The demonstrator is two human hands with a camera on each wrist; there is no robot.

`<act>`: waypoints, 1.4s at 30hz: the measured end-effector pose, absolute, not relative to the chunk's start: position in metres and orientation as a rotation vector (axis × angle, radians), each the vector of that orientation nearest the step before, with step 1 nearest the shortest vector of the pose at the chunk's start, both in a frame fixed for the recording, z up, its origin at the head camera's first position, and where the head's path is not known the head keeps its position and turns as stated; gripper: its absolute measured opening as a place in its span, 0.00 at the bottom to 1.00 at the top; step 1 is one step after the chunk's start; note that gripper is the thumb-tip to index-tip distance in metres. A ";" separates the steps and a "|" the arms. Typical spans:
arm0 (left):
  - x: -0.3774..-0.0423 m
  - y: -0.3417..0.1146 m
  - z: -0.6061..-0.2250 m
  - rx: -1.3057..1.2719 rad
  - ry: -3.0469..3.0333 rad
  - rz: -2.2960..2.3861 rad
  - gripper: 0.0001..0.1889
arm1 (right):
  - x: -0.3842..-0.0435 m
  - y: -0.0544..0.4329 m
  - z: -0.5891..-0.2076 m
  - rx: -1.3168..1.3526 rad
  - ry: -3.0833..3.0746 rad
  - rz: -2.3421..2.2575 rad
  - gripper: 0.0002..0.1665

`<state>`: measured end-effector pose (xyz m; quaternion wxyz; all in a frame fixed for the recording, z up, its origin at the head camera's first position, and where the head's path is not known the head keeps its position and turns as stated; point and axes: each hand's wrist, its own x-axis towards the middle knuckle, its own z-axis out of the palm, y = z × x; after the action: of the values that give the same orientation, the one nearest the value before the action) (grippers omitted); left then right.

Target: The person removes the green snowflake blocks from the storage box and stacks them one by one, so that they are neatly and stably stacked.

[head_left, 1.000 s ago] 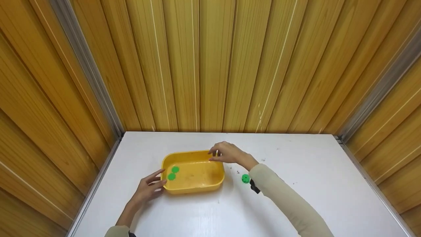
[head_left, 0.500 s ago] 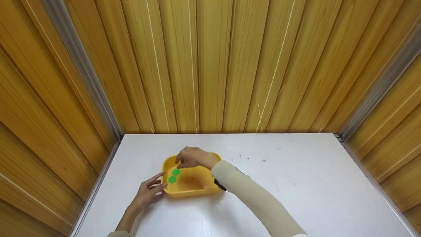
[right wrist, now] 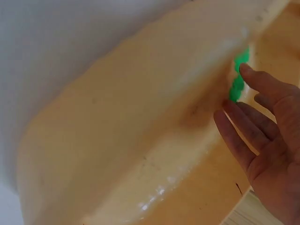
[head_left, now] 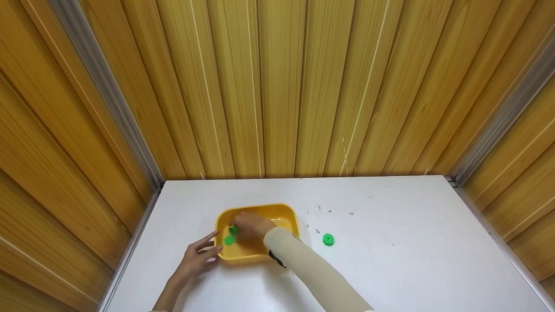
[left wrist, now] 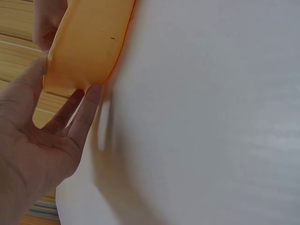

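Observation:
A yellow plastic basin [head_left: 286, 212] stands on the white table. My left hand [head_left: 195, 255] rests at its left end, extended fingers against the outer wall [left wrist: 89, 51] and thumb up at the rim. Inside the basin, toward its left end, lie two small green scalloped discs. My right hand [head_left: 251, 224] reaches down into the basin and pinches the farther disc [head_left: 233, 230], which looks tilted. In the right wrist view, this green disc [right wrist: 237, 88] shows between thumb and fingertips. The nearer disc [head_left: 229, 240] lies flat on the basin floor.
Another green scalloped disc [head_left: 328, 239], with small holes, lies on the table [head_left: 412, 268] right of the basin. Small dark marks dot the tabletop near it. Wood-patterned walls [head_left: 277, 86] enclose the table's back and sides.
My right hand has moved left from over the basin's right rim, then down onto the farther green disc, which has tilted. My left hand has stayed at the basin's left end.

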<state>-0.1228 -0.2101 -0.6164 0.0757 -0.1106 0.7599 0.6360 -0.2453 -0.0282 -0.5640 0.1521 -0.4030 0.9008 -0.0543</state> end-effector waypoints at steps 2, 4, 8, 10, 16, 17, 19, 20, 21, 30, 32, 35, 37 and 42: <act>-0.122 -0.211 -0.615 -0.328 2.285 1.903 0.33 | -0.243 -0.030 -0.567 -1.161 2.607 -0.115 0.18; -0.122 -0.211 -0.615 -0.322 2.288 1.900 0.33 | -0.243 -0.032 -0.569 -1.174 2.625 -0.072 0.16; -0.122 -0.211 -0.615 -0.317 2.291 1.899 0.33 | -0.246 -0.034 -0.574 -1.210 2.644 -0.034 0.13; -0.122 -0.211 -0.615 -0.317 2.291 1.902 0.33 | -0.248 -0.033 -0.577 -1.244 2.648 -0.039 0.12; -0.123 -0.211 -0.614 -0.332 2.287 1.900 0.33 | -0.250 -0.030 -0.579 -1.289 2.647 -0.124 0.12; -0.124 -0.211 -0.614 -0.328 2.283 1.901 0.33 | -0.250 -0.030 -0.579 -1.280 2.647 -0.137 0.13; -0.124 -0.210 -0.614 -0.316 2.274 1.907 0.33 | -0.251 -0.029 -0.579 -1.265 2.653 -0.141 0.14; -0.124 -0.209 -0.614 -0.312 2.270 1.911 0.33 | -0.251 -0.028 -0.580 -1.263 2.652 -0.138 0.15; -0.124 -0.209 -0.614 -0.306 2.267 1.914 0.33 | -0.252 -0.028 -0.580 -1.261 2.652 -0.141 0.16; -0.123 -0.208 -0.615 -0.318 2.254 1.911 0.33 | -0.254 -0.026 -0.582 -1.221 2.632 -0.129 0.15; -0.123 -0.209 -0.615 -0.336 2.262 1.907 0.33 | -0.254 -0.027 -0.582 -1.216 2.630 -0.124 0.15; -0.123 -0.211 -0.614 -0.363 2.277 1.899 0.32 | -0.255 -0.029 -0.581 -1.210 2.625 -0.138 0.14; -0.122 -0.212 -0.615 -0.370 2.279 1.899 0.32 | -0.256 -0.028 -0.581 -1.202 2.623 -0.153 0.13; -0.122 -0.212 -0.618 -0.345 2.274 1.897 0.33 | -0.255 -0.024 -0.585 -1.201 2.630 -0.157 0.14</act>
<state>-0.1219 -0.2117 -0.6184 0.0799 -0.1155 0.7603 0.6342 -0.2555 -0.0243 -0.5846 0.1229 -0.4116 0.9014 -0.0539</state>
